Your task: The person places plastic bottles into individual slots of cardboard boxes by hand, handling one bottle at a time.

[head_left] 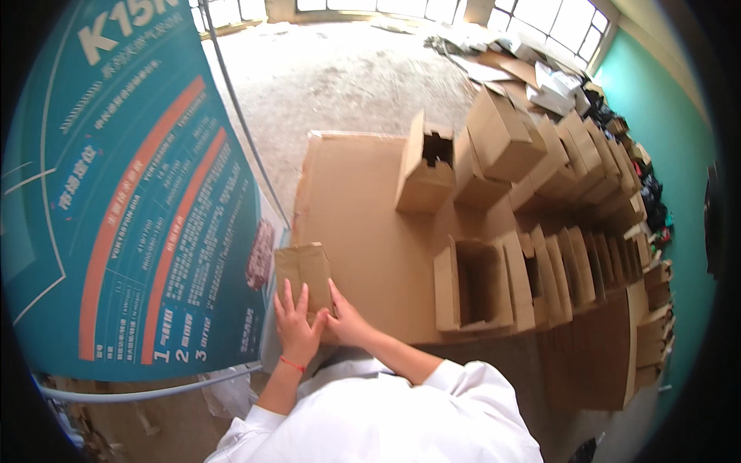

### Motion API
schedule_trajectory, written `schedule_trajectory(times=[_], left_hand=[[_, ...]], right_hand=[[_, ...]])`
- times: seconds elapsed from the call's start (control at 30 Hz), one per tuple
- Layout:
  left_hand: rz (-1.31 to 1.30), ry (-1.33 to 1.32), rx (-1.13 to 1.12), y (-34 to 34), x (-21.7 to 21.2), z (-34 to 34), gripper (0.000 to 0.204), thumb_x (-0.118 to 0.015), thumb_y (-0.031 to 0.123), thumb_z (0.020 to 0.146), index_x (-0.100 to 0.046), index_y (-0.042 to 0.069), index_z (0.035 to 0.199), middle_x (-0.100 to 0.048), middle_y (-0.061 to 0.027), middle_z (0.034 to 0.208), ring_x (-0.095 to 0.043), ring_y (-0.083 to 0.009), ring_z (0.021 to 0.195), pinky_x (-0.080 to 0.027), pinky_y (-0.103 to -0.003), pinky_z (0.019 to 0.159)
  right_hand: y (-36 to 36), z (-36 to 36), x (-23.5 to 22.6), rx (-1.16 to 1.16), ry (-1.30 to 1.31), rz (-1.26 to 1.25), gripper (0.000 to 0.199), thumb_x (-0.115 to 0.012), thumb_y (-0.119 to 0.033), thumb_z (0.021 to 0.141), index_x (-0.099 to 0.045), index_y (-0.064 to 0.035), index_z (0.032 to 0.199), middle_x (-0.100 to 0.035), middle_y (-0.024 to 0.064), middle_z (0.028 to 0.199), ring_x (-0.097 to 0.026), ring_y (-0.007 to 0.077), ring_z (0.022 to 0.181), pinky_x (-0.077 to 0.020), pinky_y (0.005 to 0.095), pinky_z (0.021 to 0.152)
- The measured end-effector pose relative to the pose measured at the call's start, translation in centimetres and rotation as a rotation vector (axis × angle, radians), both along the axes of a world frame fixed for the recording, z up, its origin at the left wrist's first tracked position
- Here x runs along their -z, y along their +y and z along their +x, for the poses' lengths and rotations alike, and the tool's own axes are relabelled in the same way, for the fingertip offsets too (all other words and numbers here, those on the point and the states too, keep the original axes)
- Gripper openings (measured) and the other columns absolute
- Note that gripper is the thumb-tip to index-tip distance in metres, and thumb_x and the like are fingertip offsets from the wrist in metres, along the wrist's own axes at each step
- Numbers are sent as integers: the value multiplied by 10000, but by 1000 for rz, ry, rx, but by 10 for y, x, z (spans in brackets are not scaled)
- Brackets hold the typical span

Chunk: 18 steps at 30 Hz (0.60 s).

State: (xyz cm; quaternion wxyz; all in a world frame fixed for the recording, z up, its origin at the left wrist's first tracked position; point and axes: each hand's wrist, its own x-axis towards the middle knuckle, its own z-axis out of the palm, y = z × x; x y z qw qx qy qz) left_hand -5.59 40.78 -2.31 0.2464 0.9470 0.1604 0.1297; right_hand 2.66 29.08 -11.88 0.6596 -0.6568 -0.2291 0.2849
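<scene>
A small brown cardboard box [306,265] lies at the near left corner of a cardboard-covered work surface [363,208]. My left hand [299,324] rests on its near part, fingers spread and stretched upward. Along the box's right side sits my right hand [347,318], with a finger extended against the edge and the thumb close to my left thumb. Neither hand is wrapped round the box. Some right-hand fingertips are hidden.
Rows of open-topped cardboard boxes [472,285] fill the right side. Another open box [427,171] stands at the far middle, beside a tilted one [502,135]. A large teal banner [139,208] rises close on my left. Flattened cardboard and scraps [540,77] are heaped far right.
</scene>
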Motion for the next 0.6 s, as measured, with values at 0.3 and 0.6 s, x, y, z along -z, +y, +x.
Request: schedule_trajectory(times=[0.3,0.6], left_hand=[[177,22,-48,-11,6,4,608,-652,324,855,-464,167,1411,-311,-141,1512,-258,-470,1359,-364,-532,1042],[206,58,-59,-12,4,10,584,-625,349,866,-470,201,1410,-316,-124,1512,-258,-462,1364,-399,-541,1003]], right_hand=[[-146,42,-150,645,-1053,-982,667,-715,-170,789,-430,21,1361,-498,210,1326,-455,369,1246,-382,438,1050],[-146,39,-151,225,-364,-899,348,-462,-145,879,-563,45,1153,-611,313,877,-613,453,838,-499,498,761]])
